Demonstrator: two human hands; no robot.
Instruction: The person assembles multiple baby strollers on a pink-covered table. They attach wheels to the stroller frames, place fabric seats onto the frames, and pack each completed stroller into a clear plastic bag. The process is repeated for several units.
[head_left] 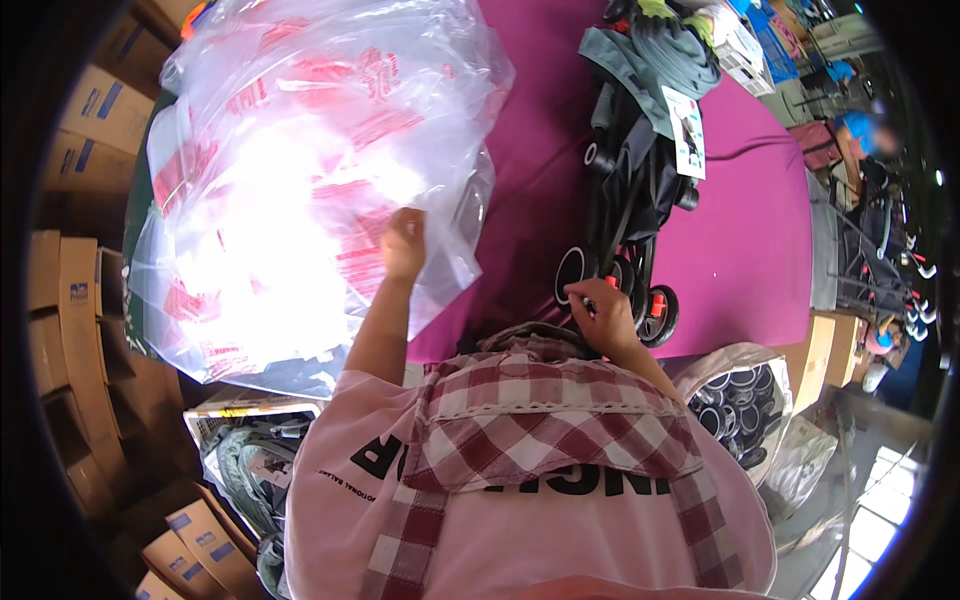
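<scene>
A large heap of clear plastic bags [450, 100] with red print covers the left side of the table. My left hand [404, 245] is closed at the heap's right part, its fingers gripping the plastic. To the right lies a folded black stroller [630, 170] with a grey-green canopy [655, 75] at its far end and a printed card tag [684, 135] on it. Its black wheels [657, 315], with red-orange parts, point toward me. My right hand [603, 312] is beside these wheels, fingers curled together; what they hold, if anything, is hidden.
A purple cloth [740, 240] covers the table. Cardboard boxes [100, 110] are stacked at the left. A bin of black wheels [735, 400] stands near right, and a white basket with grey-green fabric parts [245, 460] near left. Another person [868, 135] is at the far right.
</scene>
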